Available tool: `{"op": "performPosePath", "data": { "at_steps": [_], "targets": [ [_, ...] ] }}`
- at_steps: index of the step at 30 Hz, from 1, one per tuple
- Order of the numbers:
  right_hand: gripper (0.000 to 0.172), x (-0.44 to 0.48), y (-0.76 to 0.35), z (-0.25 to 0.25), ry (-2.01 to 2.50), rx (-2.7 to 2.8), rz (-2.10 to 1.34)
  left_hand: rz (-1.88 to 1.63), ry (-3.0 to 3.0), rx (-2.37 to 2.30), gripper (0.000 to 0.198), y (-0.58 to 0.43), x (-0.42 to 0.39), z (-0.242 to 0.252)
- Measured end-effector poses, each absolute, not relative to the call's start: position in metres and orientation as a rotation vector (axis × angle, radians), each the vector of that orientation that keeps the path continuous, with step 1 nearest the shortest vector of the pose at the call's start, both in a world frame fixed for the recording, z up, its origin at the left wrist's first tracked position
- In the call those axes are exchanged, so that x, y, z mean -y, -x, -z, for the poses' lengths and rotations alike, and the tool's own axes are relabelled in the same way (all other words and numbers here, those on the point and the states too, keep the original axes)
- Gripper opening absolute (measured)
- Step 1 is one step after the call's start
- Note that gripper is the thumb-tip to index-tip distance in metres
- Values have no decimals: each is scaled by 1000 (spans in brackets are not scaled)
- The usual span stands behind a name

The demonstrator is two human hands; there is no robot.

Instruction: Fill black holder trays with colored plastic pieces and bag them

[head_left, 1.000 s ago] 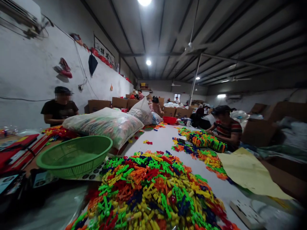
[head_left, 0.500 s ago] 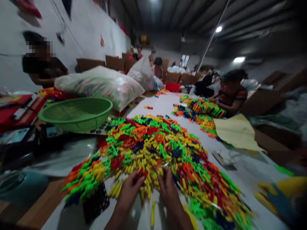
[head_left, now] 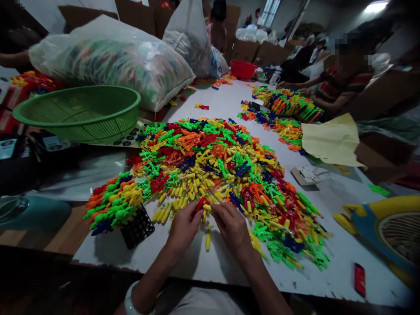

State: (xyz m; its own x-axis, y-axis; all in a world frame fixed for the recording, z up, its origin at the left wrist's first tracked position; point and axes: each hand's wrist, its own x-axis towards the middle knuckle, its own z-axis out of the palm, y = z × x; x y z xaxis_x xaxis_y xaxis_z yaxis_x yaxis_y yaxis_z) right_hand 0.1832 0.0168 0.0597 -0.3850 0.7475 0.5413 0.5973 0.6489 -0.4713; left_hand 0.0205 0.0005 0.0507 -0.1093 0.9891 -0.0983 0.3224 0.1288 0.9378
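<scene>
I have both hands at the near edge of the white table (head_left: 328, 258), fingertips drawn together. My left hand (head_left: 183, 226) pinches a red piece (head_left: 198, 204) and my right hand (head_left: 231, 227) pinches a yellow piece (head_left: 207, 207). The two meet at twelve o'clock from my knuckles, on the near fringe of the pile of plastic pieces (head_left: 216, 157). I judge these pieces to be light, stiff and smooth, so they are apt to slip or flick away. A fingertip pinch on the straight shaft, clear of the ends, looks the safest hold. A loose yellow peg (head_left: 208, 239) lies at six o'clock from the pinch, between my hands. At nine o'clock from my left hand a black grid tray (head_left: 139, 227) carries a cluster of pieces. My fingers cover most of both held pieces, so I cannot tell whether they are plugged together or only touching. Shapes deep in the pile run together, and the far end of the table is blurred.
</scene>
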Motion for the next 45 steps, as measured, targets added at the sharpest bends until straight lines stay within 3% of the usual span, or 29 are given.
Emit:
{"op": "performPosePath", "data": {
  "at_steps": [4, 11, 20, 29, 32, 35, 38, 40, 45],
  "targets": [
    [26, -17, -180, -57, 980, 2147, -118, -965, -1445, -1642, 22, -21, 1, -54],
    [23, -19, -181, -55, 1022, 2060, -425, -1059, -1118, -1493, 29, -16, 3, -41],
    [26, -18, -183, -51, 1117, 2287, -276, -915, -1717, -1625, 23, -11, 9, -48],
    [25, -45, -220, -52, 917, 2318, -1065, -459, -1970, -1364, 20, -10, 12, -64],
    [26, -44, -250, -62, 1021, 2229, -1201, -499, -1944, -1222, 23, -13, 13, -70],
    [25, -47, -298, -78, 1229, 2108, -1001, -678, -1957, -1214, 47, 2, 2, -74],
    [26, -59, -325, -86, 1461, 2003, -369, -782, -1932, -1805, 48, 26, -21, -67],
    [27, -69, -308, -83, 1489, 1911, -146, -769, -1820, -2207, 49, 37, -36, -59],
    [31, -97, -168, -61, 1210, 2128, -397, -731, -1776, -2424, 45, 41, -48, -45]
  ]
}}
